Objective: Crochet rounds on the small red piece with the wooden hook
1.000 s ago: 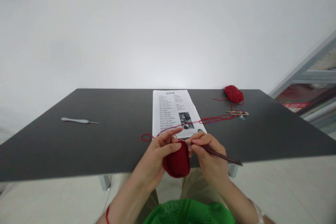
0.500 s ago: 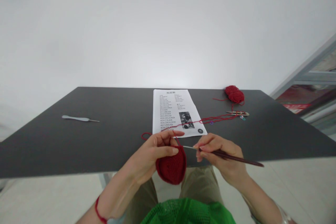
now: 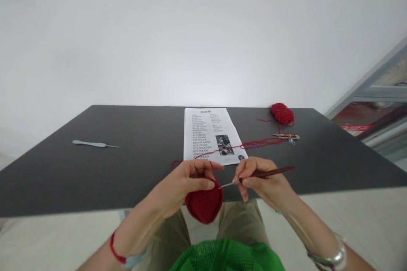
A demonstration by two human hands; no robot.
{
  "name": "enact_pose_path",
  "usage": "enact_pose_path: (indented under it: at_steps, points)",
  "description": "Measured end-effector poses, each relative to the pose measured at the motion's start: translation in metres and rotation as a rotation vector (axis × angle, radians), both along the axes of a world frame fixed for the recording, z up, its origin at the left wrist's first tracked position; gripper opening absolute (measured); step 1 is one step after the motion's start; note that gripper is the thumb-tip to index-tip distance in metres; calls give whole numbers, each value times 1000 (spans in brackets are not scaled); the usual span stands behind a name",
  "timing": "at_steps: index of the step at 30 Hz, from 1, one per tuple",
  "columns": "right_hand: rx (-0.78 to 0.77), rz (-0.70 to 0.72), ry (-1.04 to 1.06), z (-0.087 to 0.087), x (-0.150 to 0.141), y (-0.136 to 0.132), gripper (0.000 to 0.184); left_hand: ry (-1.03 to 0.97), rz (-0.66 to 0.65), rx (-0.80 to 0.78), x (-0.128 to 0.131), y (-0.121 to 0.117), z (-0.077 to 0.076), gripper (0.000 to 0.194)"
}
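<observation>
A round red crochet piece [image 3: 204, 205] hangs just in front of the table's front edge. My left hand [image 3: 187, 181] pinches its top edge between thumb and fingers, and a strand of red yarn [image 3: 213, 171] runs up over the raised index finger. My right hand [image 3: 260, 178] grips a crochet hook [image 3: 273, 172] with a dark reddish-brown handle, held like a pen. The hook's thin metal tip touches the upper right edge of the piece, close to my left thumb; the exact stitch is too small to make out.
Printed pattern sheets [image 3: 205, 133] lie mid-table beyond my hands, crossed by yarn. A red yarn ball [image 3: 282, 114] sits back right, near a needle-like tool [image 3: 288, 136] and small stitch markers [image 3: 291, 141]. A light grey-handled hook [image 3: 92, 143] lies left on the dark table [image 3: 143, 135].
My right hand has turned the hook so its handle end points higher, and its tip has come down onto the piece's edge. My left hand keeps its pinch.
</observation>
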State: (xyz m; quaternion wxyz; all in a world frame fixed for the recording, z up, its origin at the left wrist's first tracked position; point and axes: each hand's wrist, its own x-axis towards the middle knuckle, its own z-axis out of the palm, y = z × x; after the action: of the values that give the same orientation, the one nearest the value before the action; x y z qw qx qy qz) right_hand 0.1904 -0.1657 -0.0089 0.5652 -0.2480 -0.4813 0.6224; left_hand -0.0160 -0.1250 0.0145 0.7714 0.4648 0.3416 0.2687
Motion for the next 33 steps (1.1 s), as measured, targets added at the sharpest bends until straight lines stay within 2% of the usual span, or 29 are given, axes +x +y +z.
enact_pose_path:
  at_steps: [2, 4, 7, 9, 13, 16, 26, 33]
  points:
    - [-62, -27, 58, -3, -7, 0, 7, 13, 99, 70, 6, -3, -3, 31]
    - [-76, -117, 86, -7, -15, -3, 7, 11, 189, 132, 12, -7, -5, 31]
    - [14, -299, 40, -14, -22, -10, 5, -6, 263, 184, 16, -11, -7, 32]
    - [91, -357, -20, -18, -21, -13, 7, -6, 269, 192, 17, -12, -6, 31]
    - [135, -316, -133, -17, -11, -15, 13, 8, 293, 207, 16, -14, -3, 28]
    - [184, -345, -212, -13, -10, -16, 18, 20, 318, 217, 17, -15, -2, 28]
    - [392, -579, -417, -4, -25, -24, 23, 51, 390, 224, 19, -21, -3, 33]
    - [497, -796, -619, -20, -42, -35, 20, 78, 475, 240, 26, -24, -9, 31]
